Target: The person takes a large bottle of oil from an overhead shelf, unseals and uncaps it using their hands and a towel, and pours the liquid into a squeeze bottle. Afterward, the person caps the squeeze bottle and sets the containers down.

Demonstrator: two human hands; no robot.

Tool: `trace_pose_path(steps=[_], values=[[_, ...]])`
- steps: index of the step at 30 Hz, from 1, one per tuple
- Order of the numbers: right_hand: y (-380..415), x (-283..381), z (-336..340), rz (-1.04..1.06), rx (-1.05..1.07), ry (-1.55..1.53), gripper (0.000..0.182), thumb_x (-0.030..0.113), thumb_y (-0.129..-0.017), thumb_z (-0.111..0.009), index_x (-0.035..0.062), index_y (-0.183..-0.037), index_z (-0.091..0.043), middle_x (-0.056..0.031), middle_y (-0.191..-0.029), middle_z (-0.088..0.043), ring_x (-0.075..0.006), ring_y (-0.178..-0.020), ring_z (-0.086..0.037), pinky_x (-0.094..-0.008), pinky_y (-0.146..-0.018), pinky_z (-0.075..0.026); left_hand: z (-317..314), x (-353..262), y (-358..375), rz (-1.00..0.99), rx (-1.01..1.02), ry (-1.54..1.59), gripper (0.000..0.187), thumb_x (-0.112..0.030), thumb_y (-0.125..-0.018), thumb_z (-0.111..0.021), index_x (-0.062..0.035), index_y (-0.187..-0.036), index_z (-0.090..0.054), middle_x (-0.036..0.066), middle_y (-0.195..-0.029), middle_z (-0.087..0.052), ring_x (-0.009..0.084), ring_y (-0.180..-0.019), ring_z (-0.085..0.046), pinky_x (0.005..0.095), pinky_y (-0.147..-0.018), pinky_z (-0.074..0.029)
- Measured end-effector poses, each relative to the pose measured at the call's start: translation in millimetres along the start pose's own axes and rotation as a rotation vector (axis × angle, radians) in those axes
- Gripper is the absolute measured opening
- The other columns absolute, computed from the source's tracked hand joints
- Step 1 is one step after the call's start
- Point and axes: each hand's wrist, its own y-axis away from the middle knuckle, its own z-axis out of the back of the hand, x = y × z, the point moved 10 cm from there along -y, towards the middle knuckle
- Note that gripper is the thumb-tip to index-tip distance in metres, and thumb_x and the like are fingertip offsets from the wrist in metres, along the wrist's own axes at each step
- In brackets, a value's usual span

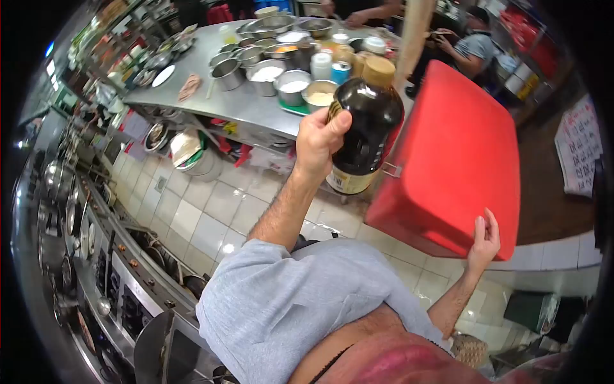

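My left hand (pixel 321 142) is closed around the side of a large dark sauce bottle (pixel 366 131) with a gold cap and a pale label. The bottle is held up in front of me with its cap on, between the steel table and a big red bin (pixel 451 150). At the near right corner of the red bin is my right hand (pixel 484 244), its fingers stretched out over the lid's edge. Nothing shows in that hand; whether the palm presses on the bin is hidden. The bin's lid is down.
A steel table (pixel 157 96) holds several metal pots (pixel 227 73), bowls and jars. To the left runs a stove (pixel 128 288) with pans and a ladle. A bucket (pixel 198 160) stands on the tiled floor. Another person (pixel 470 48) is at the back right.
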Motion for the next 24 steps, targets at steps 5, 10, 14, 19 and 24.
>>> trace_pose_path(steps=[5,10,14,19,24], values=[[22.9,73.1,-280.9,0.135,0.493,-0.128,0.022,0.010,-0.084,-0.062,-0.0020,-0.102,-0.062,-0.0002,-0.078,-0.055,-0.0078,-0.067,-0.049,-0.0221,-0.060,-0.041,180.6,-57.9,31.7,-0.009,-0.269,-0.213,0.022,-0.023,-0.077,-0.071,-0.0055,-0.073,-0.058,-0.010,-0.058,-0.040,-0.0009,-0.046,-0.025,0.0213,-0.041,-0.015],[73.9,163.8,-447.6,0.394,0.918,-0.100,0.022,0.009,-0.080,-0.063,-0.0020,-0.098,-0.062,-0.0066,-0.076,-0.057,-0.0127,-0.062,-0.051,-0.0254,-0.058,-0.042,296.9,-113.4,68.0,-0.061,-0.526,-0.366,0.018,-0.018,-0.075,-0.072,-0.0047,-0.076,-0.060,-0.010,-0.062,-0.045,0.0001,-0.050,-0.032,0.0200,-0.045,-0.021],[104.1,187.3,-547.1,0.361,1.175,-0.097,0.023,0.012,-0.081,-0.063,-0.0008,-0.100,-0.062,-0.0101,-0.076,-0.058,-0.0183,-0.067,-0.056,-0.0296,-0.061,-0.045,379.2,-153.9,91.0,-0.177,-0.739,-0.369,0.019,-0.017,-0.075,-0.073,-0.0070,-0.072,-0.058,-0.010,-0.057,-0.043,-0.0007,-0.045,-0.029,0.0194,-0.041,-0.017],[110.8,193.8,-646.3,0.459,1.237,-0.078,0.023,0.013,-0.081,-0.063,-0.0004,-0.100,-0.062,-0.0108,-0.076,-0.058,-0.0191,-0.066,-0.055,-0.0300,-0.062,-0.045,449.5,-202.8,68.0,-0.307,-0.822,-0.278,0.019,-0.016,-0.079,-0.070,-0.0088,-0.071,-0.055,-0.011,-0.053,-0.037,-0.0007,-0.040,-0.025,0.0192,-0.037,-0.016],[79.4,201.4,-738.4,0.452,1.162,-0.102,0.022,0.012,-0.081,-0.063,0.0008,-0.100,-0.062,-0.0071,-0.072,-0.055,-0.0142,-0.063,-0.051,-0.0275,-0.060,-0.043,523.2,-236.7,-16.6,-0.384,-0.761,-0.284,0.018,-0.017,-0.079,-0.070,-0.0089,-0.072,-0.055,-0.009,-0.055,-0.040,0.0002,-0.041,-0.028,0.0190,-0.037,-0.018]])
